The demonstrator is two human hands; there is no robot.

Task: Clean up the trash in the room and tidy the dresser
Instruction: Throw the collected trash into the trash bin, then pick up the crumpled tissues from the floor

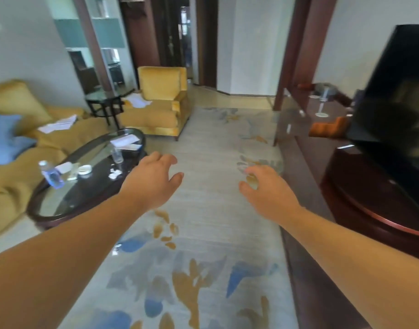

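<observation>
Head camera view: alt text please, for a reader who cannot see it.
A person's left hand and right hand reach forward, empty, over a patterned rug. At left, a glass coffee table holds a water bottle, a drinking glass and paper scraps; at right stand a dark dresser and a television.

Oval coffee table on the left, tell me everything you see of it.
The coffee table is oval, with a dark wooden-looking rim and a glossy glass top. It stands level beside the rug, in front of the yellow sofa. On it: a water bottle, a clear glass, white papers at the far end and small white scraps. The left hand overlaps its right edge in view; touch is not evident.
</observation>
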